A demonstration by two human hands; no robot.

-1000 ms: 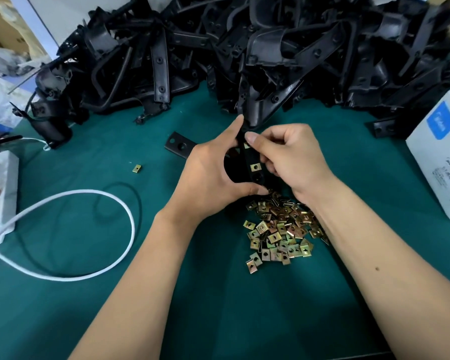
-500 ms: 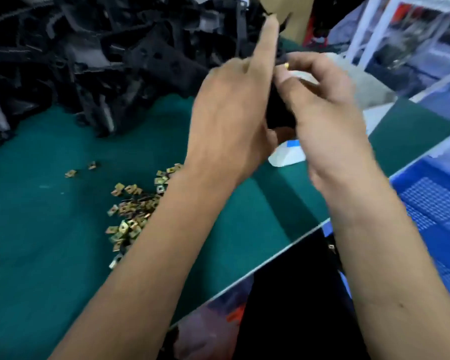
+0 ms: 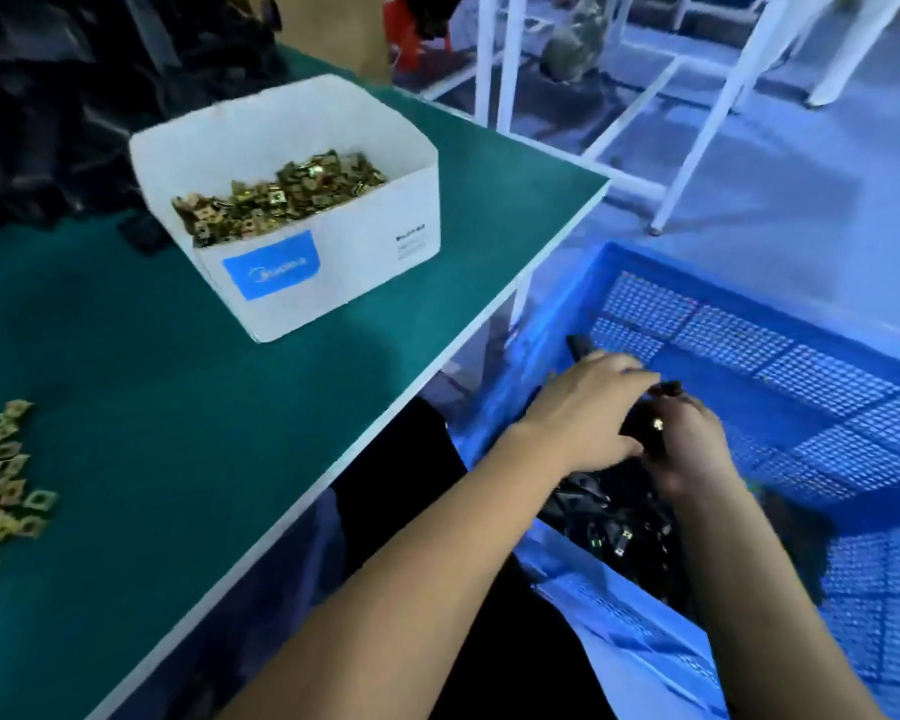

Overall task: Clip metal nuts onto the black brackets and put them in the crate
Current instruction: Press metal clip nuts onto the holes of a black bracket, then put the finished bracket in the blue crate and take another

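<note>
Head view: crate [image 3: 822, 314] holds black brackets [image 3: 614, 517].

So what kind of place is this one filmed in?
Probably a small factory assembly bench: a green work mat, a white box full of brass-coloured nuts, and a blue crate of finished brackets.

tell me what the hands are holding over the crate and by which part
Both hands, left hand and right hand, hold one black bracket over the blue crate; the exact part gripped cannot be told.
</note>
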